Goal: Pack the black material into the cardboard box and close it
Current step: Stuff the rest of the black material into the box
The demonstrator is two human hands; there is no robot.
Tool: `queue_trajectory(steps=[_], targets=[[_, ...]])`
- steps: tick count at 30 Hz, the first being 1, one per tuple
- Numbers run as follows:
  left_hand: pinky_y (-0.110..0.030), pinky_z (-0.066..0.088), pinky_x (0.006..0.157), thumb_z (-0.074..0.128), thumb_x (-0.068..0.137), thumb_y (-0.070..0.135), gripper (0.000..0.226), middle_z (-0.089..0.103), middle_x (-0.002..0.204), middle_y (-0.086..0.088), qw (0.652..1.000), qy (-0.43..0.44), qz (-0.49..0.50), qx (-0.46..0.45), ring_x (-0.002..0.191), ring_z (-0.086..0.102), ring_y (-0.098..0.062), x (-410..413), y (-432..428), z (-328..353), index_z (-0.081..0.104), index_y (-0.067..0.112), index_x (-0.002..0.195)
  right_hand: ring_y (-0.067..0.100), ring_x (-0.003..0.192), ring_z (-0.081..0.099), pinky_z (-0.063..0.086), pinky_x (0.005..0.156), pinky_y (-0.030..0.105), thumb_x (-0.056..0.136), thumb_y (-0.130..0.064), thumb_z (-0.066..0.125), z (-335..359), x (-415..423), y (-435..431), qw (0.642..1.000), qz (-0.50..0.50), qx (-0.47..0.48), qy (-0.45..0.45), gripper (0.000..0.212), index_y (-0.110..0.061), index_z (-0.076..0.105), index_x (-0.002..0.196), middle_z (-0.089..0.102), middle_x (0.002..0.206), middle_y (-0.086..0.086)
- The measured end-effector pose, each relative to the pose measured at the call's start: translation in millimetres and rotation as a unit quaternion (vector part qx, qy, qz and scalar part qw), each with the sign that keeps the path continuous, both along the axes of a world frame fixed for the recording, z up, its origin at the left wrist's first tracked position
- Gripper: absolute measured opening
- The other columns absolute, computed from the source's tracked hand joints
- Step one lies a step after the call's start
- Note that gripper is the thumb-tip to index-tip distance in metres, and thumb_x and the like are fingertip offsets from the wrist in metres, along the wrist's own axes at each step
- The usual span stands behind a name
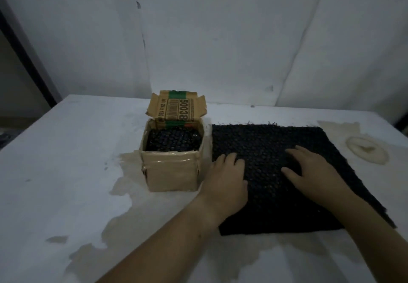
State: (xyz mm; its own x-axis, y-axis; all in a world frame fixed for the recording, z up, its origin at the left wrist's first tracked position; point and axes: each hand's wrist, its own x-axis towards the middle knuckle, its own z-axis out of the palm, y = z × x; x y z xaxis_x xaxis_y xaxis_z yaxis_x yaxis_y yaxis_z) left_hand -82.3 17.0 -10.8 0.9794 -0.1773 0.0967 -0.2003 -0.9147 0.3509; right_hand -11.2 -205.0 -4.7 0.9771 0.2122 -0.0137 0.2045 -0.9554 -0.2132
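Bordering black material [267, 143]: full cardboard box [172, 174].

box [171, 173] left of sheet [276, 141] | both on table [66, 172] | box apparently holds material [173, 142]

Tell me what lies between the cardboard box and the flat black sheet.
Head view: only a narrow strip of bare white table separates the cardboard box from the black sheet; the left hand rests on the sheet's left edge.

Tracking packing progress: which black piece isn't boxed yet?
The flat sheet under the left hand and right hand, right of the box; the other piece sits inside.
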Motion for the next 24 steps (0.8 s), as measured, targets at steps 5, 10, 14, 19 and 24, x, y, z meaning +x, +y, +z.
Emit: queue_trajectory(steps=[5, 10, 14, 19, 24], targets=[[-0.038, 0.042, 0.095, 0.054, 0.098, 0.024, 0.022, 0.055, 0.126, -0.004, 0.998, -0.037, 0.042, -0.022, 0.114, 0.05, -0.024, 8.0, -4.7, -27.6, 0.061, 0.015, 0.118, 0.023, 0.105, 0.06, 0.054, 0.082, 0.04, 0.089, -0.041, 0.066, -23.7, -4.6, -17.4, 0.998, 0.0, 0.032, -0.057, 0.029, -0.024, 0.066, 0.112, 0.065, 0.121, -0.001], [-0.038, 0.042, 0.082, 0.049, 0.098, 0.01, 0.015, 0.057, 0.111, -0.003, 0.995, -0.078, 0.027, -0.048, 0.099, 0.052, -0.025, 6.1, -7.0, -21.9, 0.062, 0.016, 0.102, 0.012, 0.066, 0.052, 0.046, 0.054, 0.035, 0.089, -0.028, 0.069, -21.0, -8.1, -20.8, 0.991, 0.028, 0.051, -0.12, 0.022, -0.032, 0.054, 0.073, 0.055, 0.079, -0.013], [-0.045, 0.048, 0.075, 0.05, 0.097, 0.006, 0.016, 0.06, 0.106, -0.001, 0.985, -0.142, 0.003, -0.099, 0.093, 0.052, -0.023, 1.4, -5.1, 8.4, 0.061, 0.017, 0.101, 0.007, 0.05, 0.048, 0.035, 0.045, 0.028, 0.096, -0.026, 0.057, 2.9, -20.3, -18.4, 0.982, 0.022, 0.144, -0.123, 0.013, -0.027, 0.055, 0.083, 0.056, 0.075, -0.012], [-0.044, 0.049, 0.069, 0.053, 0.093, 0.008, 0.012, 0.063, 0.092, 0.001, 0.966, -0.245, -0.015, -0.087, 0.086, 0.055, -0.022, -3.6, 13.4, 79.9, 0.061, 0.016, 0.095, 0.009, 0.067, 0.06, 0.046, 0.055, 0.035, 0.1, -0.031, 0.047, 39.6, -38.3, 7.6, 0.943, -0.005, 0.305, -0.132, 0.013, -0.025, 0.055, 0.092, 0.065, 0.089, -0.004], [-0.041, 0.05, 0.076, 0.053, 0.093, 0.018, 0.012, 0.067, 0.096, 0.004, 0.952, -0.301, -0.026, -0.054, 0.09, 0.06, -0.022, -13.3, 52.8, 158.9, 0.062, 0.02, 0.101, 0.002, 0.07, 0.053, 0.036, 0.058, 0.011, 0.101, -0.026, 0.048, 90.3, -45.4, 49.6, 0.889, 0.007, 0.415, -0.193, 0.017, -0.016, 0.054, 0.089, 0.058, 0.08, 0.002]])
